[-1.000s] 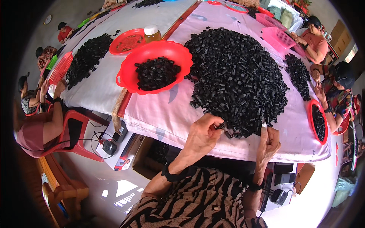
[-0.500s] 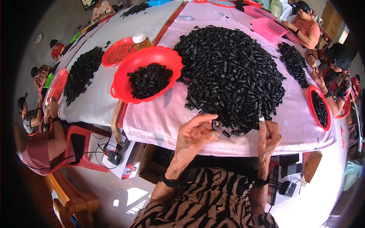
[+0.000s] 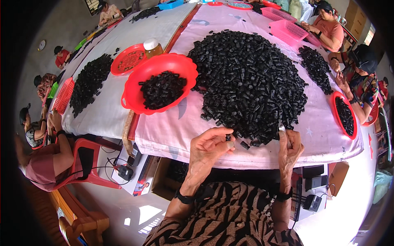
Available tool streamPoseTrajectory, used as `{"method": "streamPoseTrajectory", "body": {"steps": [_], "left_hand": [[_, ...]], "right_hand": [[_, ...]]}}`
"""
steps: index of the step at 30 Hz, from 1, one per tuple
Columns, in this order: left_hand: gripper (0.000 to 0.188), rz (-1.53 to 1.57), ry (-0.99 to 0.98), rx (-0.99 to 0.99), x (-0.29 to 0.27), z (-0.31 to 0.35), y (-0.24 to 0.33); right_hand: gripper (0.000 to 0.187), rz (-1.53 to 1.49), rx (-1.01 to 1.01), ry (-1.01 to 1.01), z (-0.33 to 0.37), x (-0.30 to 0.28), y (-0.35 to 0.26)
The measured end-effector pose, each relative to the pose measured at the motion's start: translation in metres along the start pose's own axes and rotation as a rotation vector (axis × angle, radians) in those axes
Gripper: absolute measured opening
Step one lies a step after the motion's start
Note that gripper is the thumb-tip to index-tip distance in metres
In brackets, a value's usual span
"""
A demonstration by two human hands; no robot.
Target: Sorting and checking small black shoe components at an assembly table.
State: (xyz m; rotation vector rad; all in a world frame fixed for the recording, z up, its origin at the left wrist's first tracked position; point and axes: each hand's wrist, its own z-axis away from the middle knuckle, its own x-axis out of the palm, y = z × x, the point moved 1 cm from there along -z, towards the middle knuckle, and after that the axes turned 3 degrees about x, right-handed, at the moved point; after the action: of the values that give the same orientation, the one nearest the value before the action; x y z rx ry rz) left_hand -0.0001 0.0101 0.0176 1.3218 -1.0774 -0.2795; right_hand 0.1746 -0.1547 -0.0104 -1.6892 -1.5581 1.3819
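Observation:
A big heap of small black plastic parts (image 3: 250, 82) lies on the pale pink cloth of the table (image 3: 180, 131) in front of me. My left hand (image 3: 209, 147) is at the heap's near edge and pinches one small black part (image 3: 228, 137) between thumb and fingers. My right hand (image 3: 289, 148) is closed around a thin tool with a pale tip (image 3: 282, 128) that points up at the heap's near edge. A red bowl (image 3: 135, 88) half filled with the same black parts stands left of the heap.
A red plate (image 3: 130, 60) and a capped jar (image 3: 152, 47) stand behind the bowl. Other people sit round the table with their own black heaps, pink baskets (image 3: 284, 29) and a red bowl (image 3: 344, 115). Boxes and cables lie on the floor under the near edge.
My left hand has come back from the heap's edge, turned palm-up and now pinches one black part. The right hand has stayed at the edge with its tool.

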Motion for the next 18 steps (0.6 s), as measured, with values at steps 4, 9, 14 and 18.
{"method": "streamPoseTrajectory", "body": {"steps": [4, 9, 14, 18], "left_hand": [[0.022, 0.0, -0.002, 0.021, -0.001, -0.001, -0.002], [0.021, 0.194, -0.027, -0.056, -0.006, -0.005, -0.007], [0.024, 0.196, -0.031, -0.043, -0.002, -0.005, -0.013], [0.025, 0.206, -0.047, -0.09, -0.001, -0.005, -0.013]], "right_hand": [[0.019, 0.013, -0.026, 0.018, -0.001, -0.001, -0.001], [0.02, 0.019, -0.006, 0.01, -0.002, 0.0, 0.003], [0.02, 0.005, 0.003, 0.017, -0.001, 0.0, 0.003], [0.02, 0.019, -0.009, 0.01, -0.002, -0.002, 0.004]]}}
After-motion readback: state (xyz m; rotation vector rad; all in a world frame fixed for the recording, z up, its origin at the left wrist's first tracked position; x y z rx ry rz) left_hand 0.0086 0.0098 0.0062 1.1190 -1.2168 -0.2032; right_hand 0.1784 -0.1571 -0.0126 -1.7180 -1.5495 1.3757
